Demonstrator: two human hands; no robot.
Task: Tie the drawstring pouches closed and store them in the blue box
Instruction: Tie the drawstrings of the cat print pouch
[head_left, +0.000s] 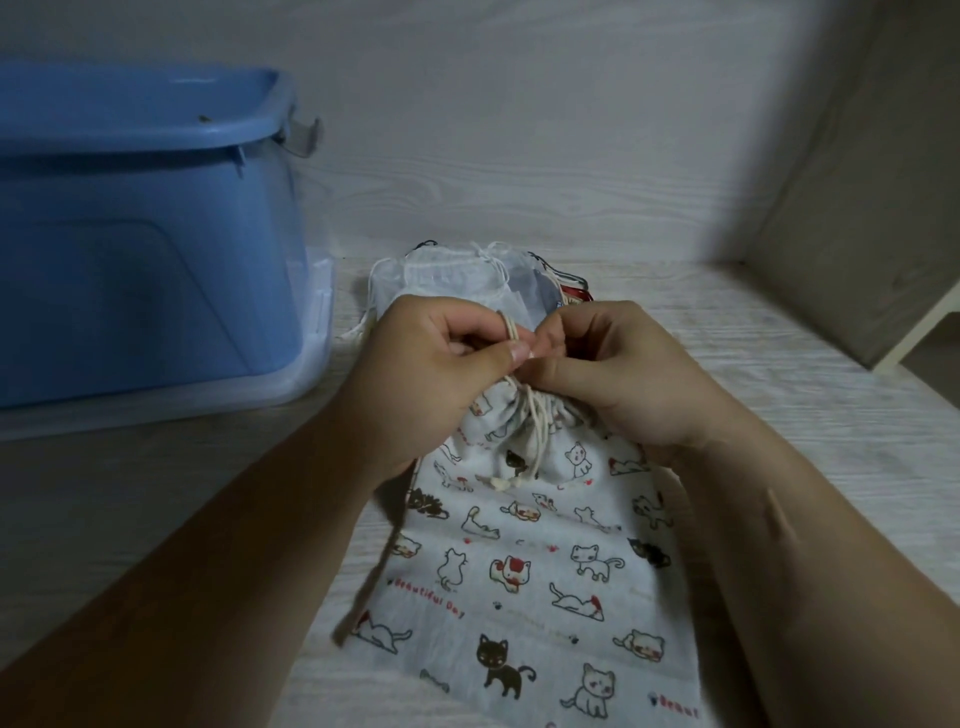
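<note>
- Nearest the camera: 1 cat-print pouch (530, 571) lies flat on the pale wood table (779, 364), neck pointing away and gathered tight.
- Just above that neck: left hand (431, 364) and right hand (618, 374) meet fingertip to fingertip. Both pinch the cream drawstring (535, 431).
- A loop of cord stands up between the 2 hands; loose ends hang down over the fabric.
- Step, my read: knot is mid-tie and not snug yet.
- Behind the hands: pile of other pouches (457, 275), touching the table. White mesh one is on top, red and dark edges show under it. At least 2; exact count unclear, tied or not unclear.
- Far left: 1 blue box (145, 249) on a clear plastic base (322, 312), well apart from the pouch. Its inside is hidden, so I can't tell if any are stored.
- Progress, my read: early. Left to do: finish this knot, box this pouch, then repeat for the pile.
</note>
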